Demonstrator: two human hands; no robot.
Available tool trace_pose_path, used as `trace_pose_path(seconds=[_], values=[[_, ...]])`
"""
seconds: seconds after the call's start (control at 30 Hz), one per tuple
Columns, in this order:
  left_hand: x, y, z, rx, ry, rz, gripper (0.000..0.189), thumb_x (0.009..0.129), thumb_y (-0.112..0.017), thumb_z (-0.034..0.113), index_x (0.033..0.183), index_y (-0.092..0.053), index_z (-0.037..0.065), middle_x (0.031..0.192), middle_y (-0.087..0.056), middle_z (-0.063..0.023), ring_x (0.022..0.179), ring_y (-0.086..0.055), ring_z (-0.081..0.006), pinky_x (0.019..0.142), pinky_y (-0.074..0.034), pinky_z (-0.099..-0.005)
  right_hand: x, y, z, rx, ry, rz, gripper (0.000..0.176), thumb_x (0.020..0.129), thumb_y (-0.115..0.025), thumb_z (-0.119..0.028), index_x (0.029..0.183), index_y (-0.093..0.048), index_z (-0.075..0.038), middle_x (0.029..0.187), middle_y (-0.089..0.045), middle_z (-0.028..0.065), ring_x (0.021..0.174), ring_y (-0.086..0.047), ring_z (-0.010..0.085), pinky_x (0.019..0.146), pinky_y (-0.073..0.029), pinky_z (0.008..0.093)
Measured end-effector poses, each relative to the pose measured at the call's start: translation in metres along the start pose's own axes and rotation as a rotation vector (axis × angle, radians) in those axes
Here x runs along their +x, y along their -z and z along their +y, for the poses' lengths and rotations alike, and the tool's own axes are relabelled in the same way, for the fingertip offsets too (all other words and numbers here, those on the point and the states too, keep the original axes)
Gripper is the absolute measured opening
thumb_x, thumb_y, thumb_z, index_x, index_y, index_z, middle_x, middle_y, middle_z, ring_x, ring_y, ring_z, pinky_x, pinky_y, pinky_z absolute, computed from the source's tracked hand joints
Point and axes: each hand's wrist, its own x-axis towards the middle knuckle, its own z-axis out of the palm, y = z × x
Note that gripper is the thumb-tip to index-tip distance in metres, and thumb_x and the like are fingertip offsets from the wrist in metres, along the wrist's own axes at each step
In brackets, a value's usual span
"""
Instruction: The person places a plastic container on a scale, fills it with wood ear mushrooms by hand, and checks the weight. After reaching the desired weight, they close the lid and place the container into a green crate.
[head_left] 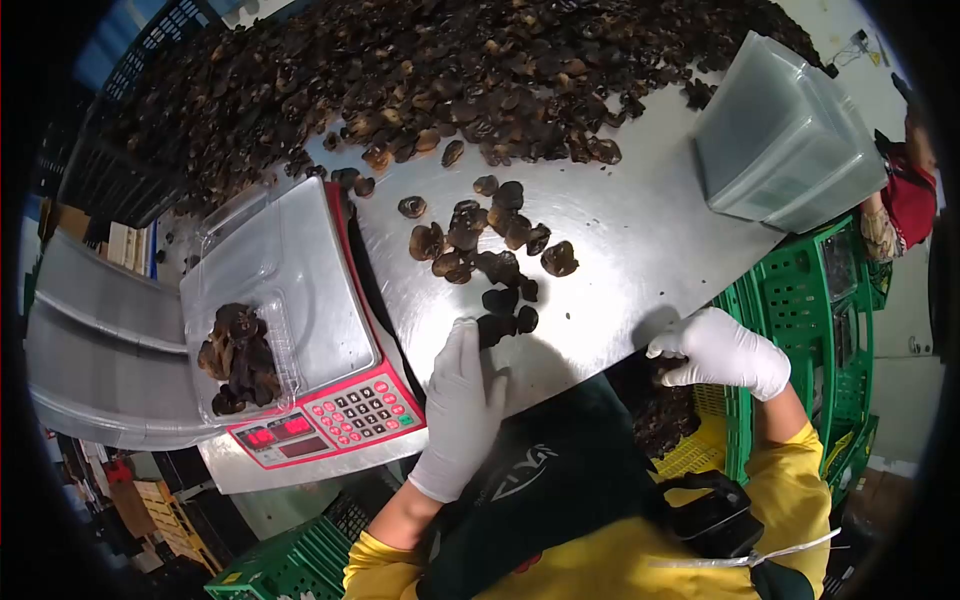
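Observation:
My left hand (462, 415), in a white glove, lies over the table's near part, fingers stretched forward and thumb apart. Its fingertips are beside dark, flat dried pieces (495, 328) and hold nothing visible. More brown pieces (465, 230) are scattered just beyond. My right hand (725, 352), also gloved, is at the table's right front edge with curved fingers and a gap between thumb and fingers; nothing held can be made out. A red scale (345, 418) stands left of my left hand, bearing a clear open container (282, 345) with a clump of dark pieces (240, 360).
A large heap of dark pieces (430, 75) covers the table's far side. Stacked clear containers (790, 140) stand at right, others (110, 345) at far left. Green crates (800, 290) and a yellow basket (700, 445) are below the edge. Part of another person (905, 195) shows at right.

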Motion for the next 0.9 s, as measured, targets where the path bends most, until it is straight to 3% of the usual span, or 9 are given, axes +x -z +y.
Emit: trace_pose_path(seconds=[0.1,0.17,0.3,0.47,0.57,0.63,0.7,0.77,0.9], values=[[0.019,0.002,0.001,0.019,0.227,-0.118,0.085,0.075,-0.07,0.004,0.146,-0.025,-0.003,0.138,-0.041,-0.0253,0.119,-0.049,-0.0405,0.1,-0.043,-0.0426,0.01,-0.007,0.008,0.045,-0.061,0.276,0.031,0.075,-0.074,-0.023,0.103,-0.066,-0.011,0.085,-0.067,0.0069,0.08,-0.066,0.028,0.074,-0.052,0.0378],[0.037,0.002,0.0,0.185,0.151,-0.058,0.096,0.071,-0.074,0.005,0.149,-0.018,-0.003,0.141,-0.037,-0.0238,0.113,-0.051,-0.0385,0.093,-0.049,-0.0417,0.041,-0.012,0.006,0.035,-0.218,0.405,0.038,0.078,-0.074,-0.028,0.109,-0.063,-0.009,0.082,-0.066,0.0078,0.081,-0.066,0.0285,0.074,-0.053,0.0381],[0.074,0.018,0.01,0.335,0.175,-0.168,0.122,0.057,-0.087,0.016,0.151,-0.01,0.001,0.154,-0.019,-0.0207,0.118,-0.049,-0.0348,0.084,-0.055,-0.0397,0.12,-0.032,0.02,0.081,-0.099,0.643,0.059,0.072,-0.077,-0.036,0.117,-0.058,-0.003,0.106,-0.061,0.02,0.093,-0.062,0.0365,0.079,-0.052,0.0424],[0.115,0.023,0.013,0.701,0.196,-0.267,0.142,0.041,-0.095,0.036,0.151,-0.011,0.001,0.153,-0.024,-0.0245,0.131,-0.041,-0.041,0.091,-0.052,-0.0437,0.16,-0.042,0.013,0.001,-0.211,0.56,0.044,0.073,-0.074,-0.031,0.105,-0.06,-0.005,0.096,-0.06,0.0148,0.093,-0.061,0.0348,0.082,-0.05,0.0414],[0.125,0.017,-0.003,0.576,0.169,-0.31,0.139,0.042,-0.095,0.034,0.151,-0.015,0.001,0.143,-0.037,-0.027,0.123,-0.047,-0.0411,0.09,-0.053,-0.0429,0.15,-0.041,0.002,0.076,-0.197,0.594,0.041,0.074,-0.074,-0.024,0.108,-0.06,-0.004,0.09,-0.06,0.0108,0.083,-0.061,0.0276,0.075,-0.05,0.0377],[0.124,0.017,-0.008,0.514,0.16,-0.337,0.138,0.042,-0.095,0.034,0.15,-0.016,0.001,0.138,-0.04,-0.0258,0.12,-0.048,-0.0407,0.089,-0.053,-0.0426,0.135,-0.042,-0.016,0.589,-0.236,0.549,0.05,0.073,-0.075,-0.022,0.118,-0.059,-0.005,0.094,-0.059,0.0121,0.077,-0.063,0.0296,0.072,-0.052,0.0387],[0.119,0.011,-0.015,0.422,0.108,-0.32,0.134,0.043,-0.095,0.031,0.149,-0.018,0.001,0.124,-0.045,-0.0216,0.115,-0.05,-0.038,0.086,-0.054,-0.0425,0.13,-0.064,-0.018,0.464,-0.097,0.506,0.094,0.062,-0.085,-0.025,0.141,-0.037,-0.01,0.111,-0.054,0.0149,0.077,-0.063,0.0302,0.071,-0.054,0.0369],[0.112,0.008,-0.008,0.397,0.168,-0.314,0.125,0.048,-0.093,0.028,0.148,-0.023,0.003,0.125,-0.043,-0.0206,0.115,-0.051,-0.0364,0.086,-0.054,-0.0428,0.131,-0.069,-0.039,0.187,-0.159,0.479,0.103,0.061,-0.086,-0.027,0.146,-0.029,-0.013,0.113,-0.053,0.0165,0.08,-0.064,0.0336,0.071,-0.055,0.0387],[0.107,0.01,0.005,0.3,0.292,-0.405,0.109,0.055,-0.09,0.027,0.144,-0.03,0.006,0.124,-0.042,-0.0193,0.107,-0.058,-0.0371,0.083,-0.056,-0.041,0.156,-0.063,-0.033,0.185,-0.32,0.352,0.106,0.062,-0.084,-0.024,0.149,-0.024,-0.018,0.12,-0.051,0.0211,0.09,-0.064,0.0389,0.075,-0.054,0.0431]])
